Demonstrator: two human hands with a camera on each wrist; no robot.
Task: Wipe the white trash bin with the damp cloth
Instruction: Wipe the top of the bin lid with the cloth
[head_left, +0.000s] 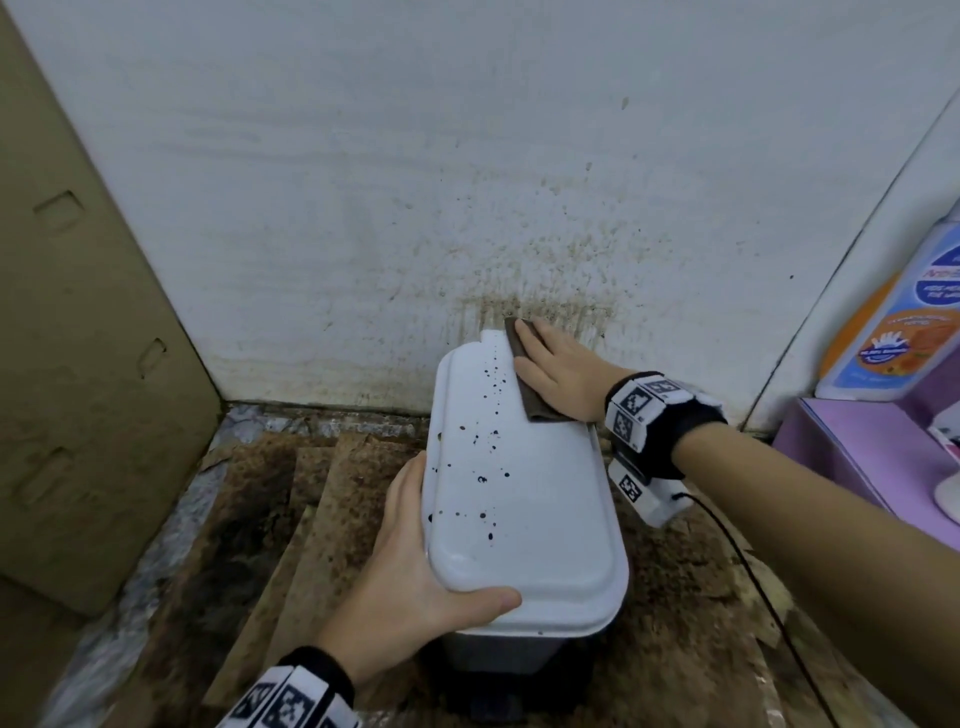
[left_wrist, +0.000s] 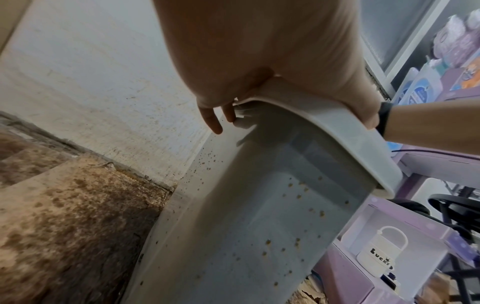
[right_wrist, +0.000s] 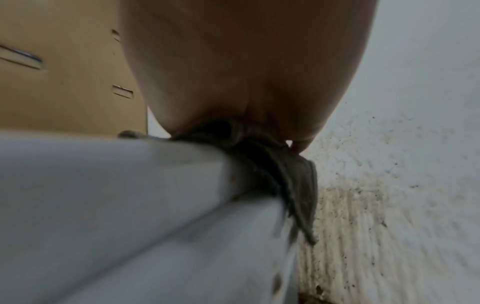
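While the left hand (head_left: 410, 566) grips the bin (head_left: 519, 493), the flat right hand (head_left: 558, 376) presses the cloth (head_left: 524, 384) beside the stained wall (head_left: 519, 234).

A white wall (head_left: 363, 171) at the rear carries brown speckles and streaks near its base. The floor (head_left: 322, 519) is stained brown, apparently covered with flattened cardboard. A tan cardboard panel (head_left: 78, 322) stands left; purple boxes (head_left: 852, 467) sit right.

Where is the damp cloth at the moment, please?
In the head view the cloth lies under the right hand, on the far right edge of the bin's lid, near the stained wall.
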